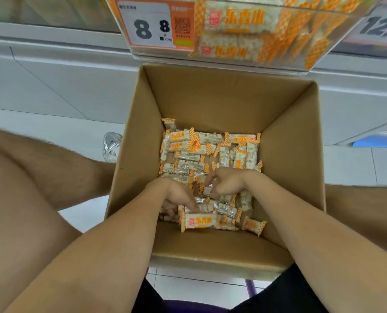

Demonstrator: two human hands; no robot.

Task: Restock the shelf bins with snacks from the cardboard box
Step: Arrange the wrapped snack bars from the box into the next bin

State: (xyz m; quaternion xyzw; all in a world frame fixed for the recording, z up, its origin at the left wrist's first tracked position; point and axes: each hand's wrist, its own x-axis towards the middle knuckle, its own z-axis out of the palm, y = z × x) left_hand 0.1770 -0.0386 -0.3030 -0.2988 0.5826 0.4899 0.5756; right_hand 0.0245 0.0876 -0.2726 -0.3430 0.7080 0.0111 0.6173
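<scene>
Shoe (112,146), pale and mesh-topped, sits on the tiled floor at the left, just beside the cardboard box (222,91). The box stands open between the person's bare knees. On its floor lies a thin scatter of orange-and-white snack packets (210,152), with bare cardboard showing between some.

The left hand (176,198) reaches down at the near left of the pile, fingers curled round a few packets. Just right of it, the right hand (227,182) bends at the knuckles and pinches a packet between thumb and fingertips.

Beyond the far edge of the box, a clear shelf bin (267,30) shows the same packets pressed against its front. A price label (147,26) reading 8.8 covers its left part.

The step in hand looks like gathering a handful from the box. The next move likely calls for a firm hold with both hands and a lift clear of the tall box walls. Then comes a reach up to the bin's opening, which is out of view.
</scene>
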